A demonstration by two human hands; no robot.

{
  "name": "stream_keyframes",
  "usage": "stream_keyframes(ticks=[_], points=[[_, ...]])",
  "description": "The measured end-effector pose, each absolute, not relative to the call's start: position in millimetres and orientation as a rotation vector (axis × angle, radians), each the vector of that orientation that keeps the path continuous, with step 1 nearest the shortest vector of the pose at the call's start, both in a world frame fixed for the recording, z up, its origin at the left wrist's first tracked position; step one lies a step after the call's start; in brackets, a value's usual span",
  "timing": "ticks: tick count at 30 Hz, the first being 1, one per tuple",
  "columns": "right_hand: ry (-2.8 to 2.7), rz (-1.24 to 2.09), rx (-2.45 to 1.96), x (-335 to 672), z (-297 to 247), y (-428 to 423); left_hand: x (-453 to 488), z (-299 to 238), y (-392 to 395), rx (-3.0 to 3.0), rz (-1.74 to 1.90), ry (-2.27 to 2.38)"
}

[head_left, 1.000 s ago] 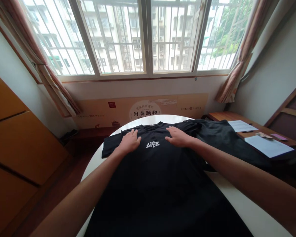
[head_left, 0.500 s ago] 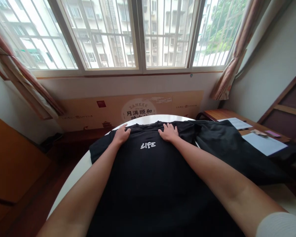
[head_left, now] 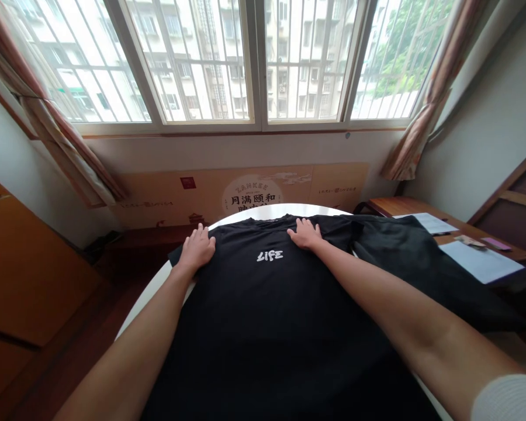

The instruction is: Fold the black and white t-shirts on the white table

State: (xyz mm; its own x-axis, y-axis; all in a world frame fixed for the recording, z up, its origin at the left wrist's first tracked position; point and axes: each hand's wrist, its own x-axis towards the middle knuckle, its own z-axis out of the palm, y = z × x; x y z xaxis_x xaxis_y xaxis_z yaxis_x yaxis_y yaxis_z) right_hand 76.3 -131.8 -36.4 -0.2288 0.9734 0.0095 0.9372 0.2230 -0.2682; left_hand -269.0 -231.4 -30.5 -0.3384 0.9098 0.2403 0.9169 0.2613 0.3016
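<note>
A black T-shirt (head_left: 272,316) with a small white print below its neckline lies spread over a round white table (head_left: 144,301), its collar at the far edge. My left hand (head_left: 197,248) rests on the shirt's left shoulder near the sleeve, fingers stretched out and slightly apart. On the right side of the collar lies my right hand (head_left: 305,234), also with extended fingers, pressing on the cloth. Another black garment (head_left: 412,263) is spread beside the shirt on the right, touching its sleeve.
A wooden side table (head_left: 386,206) at the right carries white sheets of paper (head_left: 482,261) and a pink slip. Behind the round table a printed cardboard panel (head_left: 158,187) leans below the barred window. An orange-brown cabinet (head_left: 30,263) stands at the left.
My left hand has slid left from beside the collar to the shoulder by the sleeve. My right hand stays near the collar's right side. The view has shifted slightly.
</note>
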Motion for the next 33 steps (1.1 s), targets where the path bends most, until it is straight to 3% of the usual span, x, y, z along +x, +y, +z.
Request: stream_keyframes(ticks=[4,10,20,25,29,33], points=[[-2.397,0.151,-1.709,93,-15,-133,-237,-30,-226,-2.103,-0.334,-2.274],[-2.489,-0.041,-1.730,176,-2,-135,-220,-36,-233,-2.165,-0.092,-2.334],[-2.382,-0.248,-1.829,229,10,-137,-211,-26,-246,-2.059,-0.106,-2.417],[-2.320,-0.259,-1.849,229,24,-142,-179,3,-262,-1.995,-0.371,-2.261],[-2.314,-0.200,-1.739,224,29,-146,-117,33,-288,-2.366,-0.638,-2.093],[-2.220,-0.124,-1.720,221,32,-145,-68,21,-309,-2.634,-0.553,-1.821]])
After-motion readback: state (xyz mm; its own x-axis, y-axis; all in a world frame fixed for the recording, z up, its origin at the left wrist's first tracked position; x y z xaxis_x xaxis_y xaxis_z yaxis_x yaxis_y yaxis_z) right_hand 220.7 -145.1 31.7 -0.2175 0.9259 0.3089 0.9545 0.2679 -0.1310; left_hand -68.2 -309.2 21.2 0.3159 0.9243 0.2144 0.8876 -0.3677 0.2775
